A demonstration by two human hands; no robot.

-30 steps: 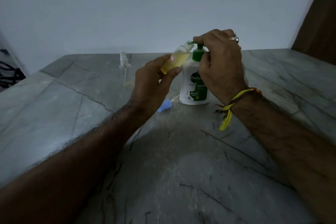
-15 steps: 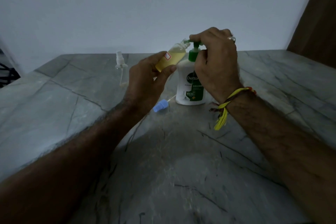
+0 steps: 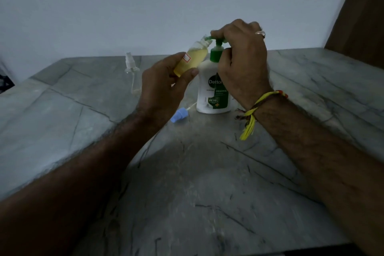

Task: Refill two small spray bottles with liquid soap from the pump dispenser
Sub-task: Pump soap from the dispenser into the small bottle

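Dim light, grey stone surface (image 3: 207, 172) against a pale wall. White pump dispenser (image 3: 212, 89) with green label stands upright a little above frame centre, at roughly 12 o'clock from the viewer. Right hand (image 3: 243, 60) draped over the green pump head (image 3: 216, 42), fingers curled down around it, thumb tucked at the neck; ring on one finger, yellow thread band (image 3: 261, 106) at the wrist. Left hand (image 3: 164, 87) grips a small spray bottle (image 3: 191, 60), cap off, fingers and thumb wrapped round its lower half. Bottle tilted, mouth pointing to about 1 o'clock and meeting the green nozzle tip (image 3: 207, 37); yellow liquid fills most of it, and a small red-edged sticker shows on its side. Blue spray cap (image 3: 178, 115) with white dip tube lies on the surface at 8 o'clock from the dispenser base, just beside it, tube end pointing toward the base. Second small spray bottle (image 3: 132, 72), clear, white sprayer fitted, stands upright at 9 o'clock from the dispenser, well apart from it, beyond the left hand; its contents cannot be made out. Brown panel (image 3: 361, 12) at far 2 o'clock edge.
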